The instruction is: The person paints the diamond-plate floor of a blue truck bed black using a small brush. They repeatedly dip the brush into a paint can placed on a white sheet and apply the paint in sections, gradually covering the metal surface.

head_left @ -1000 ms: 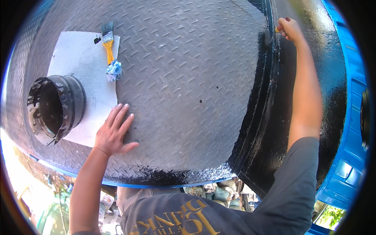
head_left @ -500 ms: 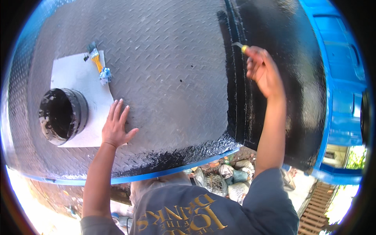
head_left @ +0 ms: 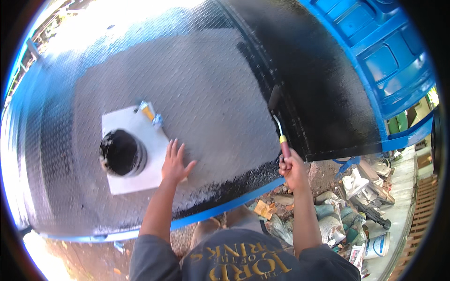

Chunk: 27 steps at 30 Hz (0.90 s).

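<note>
My right hand (head_left: 293,171) is closed around the handle of a small paint roller (head_left: 283,142). Its black roller head lies along the dark painted strip at the right side of the grey tread-patterned metal sheet (head_left: 201,89). My left hand (head_left: 175,163) lies flat with fingers spread, on the sheet by the right edge of a white board (head_left: 129,187). A black-smeared open paint bucket (head_left: 140,159) stands on that board. At the board's far right corner rests a paintbrush (head_left: 147,112) with a yellow handle, its end wrapped in bluish material.
Glossy black paint covers the panel (head_left: 323,84) on the right, bordered by a blue ribbed metal wall (head_left: 389,56). A blue edge (head_left: 243,202) runs along the sheet's near side. Below on the ground lie filled bags (head_left: 330,220), scraps and a white tub (head_left: 376,246).
My right hand has drawn the roller back toward me along the dark strip. My left hand stays flat beside the board. The view has shifted and tilted, showing more on the right.
</note>
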Available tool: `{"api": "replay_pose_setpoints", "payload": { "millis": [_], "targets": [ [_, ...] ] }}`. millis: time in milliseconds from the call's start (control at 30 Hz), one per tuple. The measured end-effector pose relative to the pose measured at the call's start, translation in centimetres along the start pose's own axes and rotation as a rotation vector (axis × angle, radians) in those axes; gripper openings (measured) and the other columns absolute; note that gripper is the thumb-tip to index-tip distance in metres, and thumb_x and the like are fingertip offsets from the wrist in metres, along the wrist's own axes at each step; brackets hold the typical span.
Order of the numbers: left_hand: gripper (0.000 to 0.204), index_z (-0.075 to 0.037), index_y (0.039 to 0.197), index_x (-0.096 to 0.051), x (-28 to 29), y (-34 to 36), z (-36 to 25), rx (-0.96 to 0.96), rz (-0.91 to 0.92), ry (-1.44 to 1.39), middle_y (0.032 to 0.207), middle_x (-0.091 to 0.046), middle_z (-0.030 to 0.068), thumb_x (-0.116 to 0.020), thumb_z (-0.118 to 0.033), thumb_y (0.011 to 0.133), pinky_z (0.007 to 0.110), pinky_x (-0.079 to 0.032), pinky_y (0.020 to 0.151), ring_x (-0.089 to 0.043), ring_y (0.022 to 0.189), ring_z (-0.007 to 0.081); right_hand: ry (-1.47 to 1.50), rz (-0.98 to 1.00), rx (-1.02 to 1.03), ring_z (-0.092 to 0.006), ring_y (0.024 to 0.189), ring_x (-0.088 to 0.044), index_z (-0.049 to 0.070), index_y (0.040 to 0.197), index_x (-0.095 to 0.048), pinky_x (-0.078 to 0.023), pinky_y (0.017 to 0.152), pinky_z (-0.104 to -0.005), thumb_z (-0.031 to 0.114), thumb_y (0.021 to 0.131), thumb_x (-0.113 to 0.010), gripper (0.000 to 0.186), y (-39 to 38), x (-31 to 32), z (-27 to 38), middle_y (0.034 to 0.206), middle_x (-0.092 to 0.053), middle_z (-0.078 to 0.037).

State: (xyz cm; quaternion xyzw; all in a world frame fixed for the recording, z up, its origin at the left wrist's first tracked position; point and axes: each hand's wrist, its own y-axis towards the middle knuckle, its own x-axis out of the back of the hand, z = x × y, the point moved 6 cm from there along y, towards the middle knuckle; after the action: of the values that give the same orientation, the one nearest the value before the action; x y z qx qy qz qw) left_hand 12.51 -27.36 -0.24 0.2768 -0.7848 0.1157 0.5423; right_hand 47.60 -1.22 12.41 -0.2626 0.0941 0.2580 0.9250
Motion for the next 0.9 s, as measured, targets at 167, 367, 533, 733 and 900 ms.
{"api": "replay_pose_setpoints", "payload": {
  "millis": [167, 367, 533, 733, 900],
  "targets": [
    [0.084, -0.004, 0.155, -0.049, -0.6, -0.9, 0.5, -0.024, -0.065, 0.035, 0.169, -0.033, 0.0221, -0.066, -0.061, 0.096, 0.049, -0.028, 0.13, -0.023, 0.161, 0.0411, 0.114, 0.047, -0.02, -0.0094, 0.071, -0.051, 0.0, 0.137, -0.055, -0.045, 0.06, -0.0262, 0.003, 0.095, -0.053, 0.042, 1.0, -2.8, -2.0, 0.1, -0.057, -0.006],
    [0.083, -0.006, 0.155, -0.049, -0.3, -0.9, 0.1, 0.004, -0.03, 0.094, 0.169, -0.034, 0.0215, -0.065, -0.062, 0.096, 0.049, -0.029, 0.13, -0.023, 0.161, 0.04, -0.018, 0.135, 0.135, -0.0108, 0.078, -0.058, 0.001, 0.144, -0.052, -0.05, 0.066, -0.0277, 0.004, 0.098, -0.051, 0.046, 0.6, -6.4, -0.6, 0.117, -0.063, -0.013],
    [0.085, -0.006, 0.156, -0.049, -0.4, -0.3, -0.2, 0.019, -0.017, 0.073, 0.17, -0.033, 0.0206, -0.067, -0.061, 0.095, 0.048, -0.028, 0.131, -0.021, 0.162, 0.0394, -0.279, 0.244, 0.306, -0.0077, 0.079, -0.059, 0.004, 0.132, -0.063, -0.049, 0.066, -0.0261, 0.014, 0.101, -0.063, 0.033, 2.7, -8.0, 3.6, 0.11, -0.065, -0.008],
    [0.089, -0.007, 0.158, -0.046, -0.4, -0.4, 0.3, 0.028, -0.001, 0.068, 0.17, -0.031, 0.0225, -0.07, -0.061, 0.092, 0.05, -0.028, 0.131, -0.02, 0.162, 0.0419, -0.779, 0.136, 0.544, -0.0064, 0.066, -0.056, 0.005, 0.117, -0.071, -0.048, 0.062, -0.0239, 0.027, 0.097, -0.078, 0.03, 10.5, -13.2, 12.4, 0.082, -0.063, 0.001],
    [0.092, -0.008, 0.159, -0.044, -0.2, -0.2, 0.7, 0.014, -0.002, 0.053, 0.171, -0.029, 0.023, -0.072, -0.061, 0.089, 0.053, -0.027, 0.131, -0.018, 0.162, 0.0448, -0.763, 0.12, 0.617, -0.0061, 0.063, -0.061, 0.005, 0.122, -0.072, -0.047, 0.056, -0.0213, 0.032, 0.097, -0.077, 0.037, 16.9, -18.5, 19.5, 0.081, -0.068, -0.002]
  ]
}}
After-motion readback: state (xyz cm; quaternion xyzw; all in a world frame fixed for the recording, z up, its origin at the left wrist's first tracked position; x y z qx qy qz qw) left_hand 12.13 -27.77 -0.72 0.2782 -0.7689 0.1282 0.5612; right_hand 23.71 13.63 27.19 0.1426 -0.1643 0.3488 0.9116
